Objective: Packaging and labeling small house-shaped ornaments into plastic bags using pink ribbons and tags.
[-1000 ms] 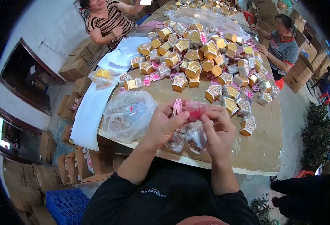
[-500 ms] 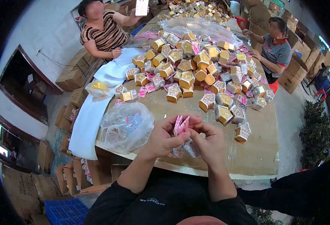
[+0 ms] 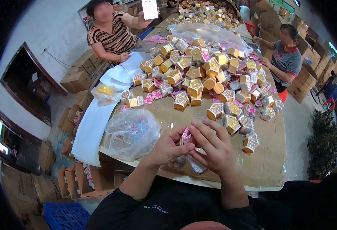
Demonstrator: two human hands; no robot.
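Note:
Above the table's near edge, my left hand (image 3: 171, 148) is closed on a small pink printed card (image 3: 186, 136), pinched between thumb and fingers. My right hand (image 3: 214, 148) is close beside it on the right, fingers stretched out and partly covering the card. Whether they press on it, I cannot tell. Just below both hands, a clear plastic-wrapped piece (image 3: 197, 165) shows, with another wrapped piece (image 3: 179, 163) to its left. Beyond my hands, gold house-shaped boxes (image 3: 181, 100), many in clear wrap, lie heaped with pink cards (image 3: 149, 98) among them.
A clear plastic bag (image 3: 132, 133) lies left of my hands, beside white sheeting (image 3: 91, 132). A smaller bag with yellow contents (image 3: 105, 92) rests farther back. One person (image 3: 111, 36) holds up a phone; another (image 3: 285, 57) sits at the right. Cartons (image 3: 95, 178) stand below left.
The right fingers have loosened from their pinch and straightened upward. The pink card, earlier splayed into two upright leaves, now shows as a narrower piece. The view has shifted slightly.

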